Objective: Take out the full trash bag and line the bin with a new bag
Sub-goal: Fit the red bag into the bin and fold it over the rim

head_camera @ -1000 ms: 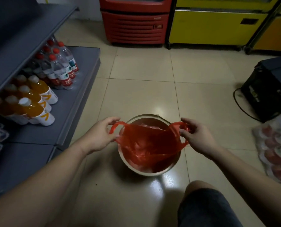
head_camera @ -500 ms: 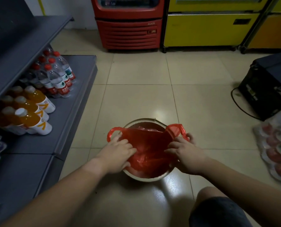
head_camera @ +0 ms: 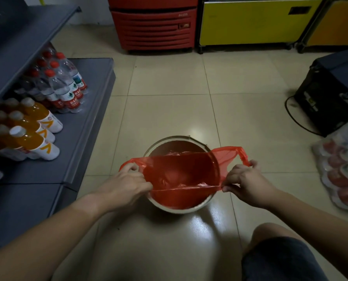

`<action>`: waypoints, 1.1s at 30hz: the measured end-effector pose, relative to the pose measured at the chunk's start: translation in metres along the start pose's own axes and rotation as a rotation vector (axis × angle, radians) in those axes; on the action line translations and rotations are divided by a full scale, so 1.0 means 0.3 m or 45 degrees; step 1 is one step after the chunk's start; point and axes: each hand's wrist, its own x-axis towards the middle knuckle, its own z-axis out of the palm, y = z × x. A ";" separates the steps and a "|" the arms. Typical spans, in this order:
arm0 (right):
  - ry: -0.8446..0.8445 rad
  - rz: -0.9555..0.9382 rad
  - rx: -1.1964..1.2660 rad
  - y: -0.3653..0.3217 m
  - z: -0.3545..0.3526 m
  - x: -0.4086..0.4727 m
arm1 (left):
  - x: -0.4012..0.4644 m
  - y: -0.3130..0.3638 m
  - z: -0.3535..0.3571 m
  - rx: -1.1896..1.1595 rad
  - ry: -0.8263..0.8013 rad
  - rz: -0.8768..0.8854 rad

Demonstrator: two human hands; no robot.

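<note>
A small round bin (head_camera: pixel 169 139) with a pale rim stands on the tiled floor in front of me. A thin red plastic bag (head_camera: pixel 181 173) hangs inside it, its mouth pulled wide across the opening. My left hand (head_camera: pixel 126 185) grips the bag's near edge at the bin's left side, with a handle loop by its knuckles. My right hand (head_camera: pixel 244 182) pinches the near edge to the right of the bin, and the other handle loop stretches up past its fingers. The bottom of the bin is hidden by the bag.
A grey shelf unit (head_camera: pixel 84 126) on the left holds orange drink bottles (head_camera: pixel 33 136) and water bottles (head_camera: pixel 65 86). A red cooler (head_camera: pixel 153 27) and a yellow one (head_camera: pixel 248 23) stand at the back. A black box (head_camera: pixel 331 92) with a cable and a wrapped pack (head_camera: pixel 341 171) lie right. My knee (head_camera: pixel 278 258) is bottom right.
Both hands have moved apart from the middle of the bin, drawing the bag's near edge taut between them. The right handle loop now sits outside the bin's right rim.
</note>
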 end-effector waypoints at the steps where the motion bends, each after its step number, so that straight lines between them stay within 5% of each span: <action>1: -0.002 -0.012 0.025 0.001 -0.002 -0.014 | -0.014 0.006 0.000 -0.056 0.015 0.018; 8: -0.110 -0.048 0.220 -0.034 0.037 -0.094 | -0.110 0.058 0.052 -0.097 0.041 0.230; 22: -0.277 0.193 0.241 -0.054 0.110 -0.087 | -0.115 0.041 0.220 -0.191 -0.245 -0.033; 28: 0.098 0.627 0.811 -0.032 0.033 -0.119 | -0.201 0.063 0.145 -0.833 0.306 -0.457; 31: 0.252 0.720 1.241 -0.051 0.003 -0.089 | -0.160 0.076 0.087 -0.962 0.318 -0.612; 33: 0.239 0.712 1.262 -0.068 -0.001 -0.066 | -0.133 0.072 0.071 -0.957 0.285 -0.634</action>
